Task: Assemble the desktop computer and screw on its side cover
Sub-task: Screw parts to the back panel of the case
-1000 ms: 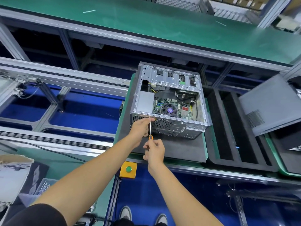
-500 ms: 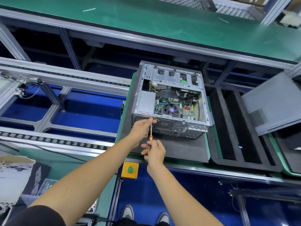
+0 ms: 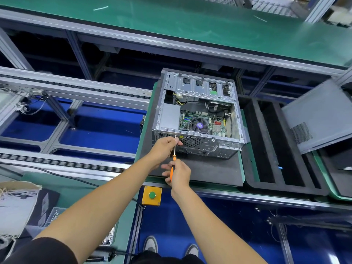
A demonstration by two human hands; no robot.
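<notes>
An open desktop computer case [image 3: 198,115] lies on its side on a black foam pad [image 3: 209,170], its motherboard and fan showing. My right hand [image 3: 178,173] grips the orange handle of a screwdriver [image 3: 173,159] whose tip points up at the case's rear panel near its left corner. My left hand [image 3: 164,147] pinches the screwdriver's metal shaft just below the tip, against the rear panel. The grey side cover [image 3: 320,115] leans tilted at the right, off the case.
A black foam tray [image 3: 282,149] with long slots lies right of the case. A yellow box with a green button [image 3: 152,195] is on the front rail. Roller conveyor rails [image 3: 62,162] run at left. A bin of screws [image 3: 109,235] is at lower left.
The two hands stay on the screwdriver at the same spot on the rear panel; my right hand has shifted slightly on the handle. The view has drifted a little.
</notes>
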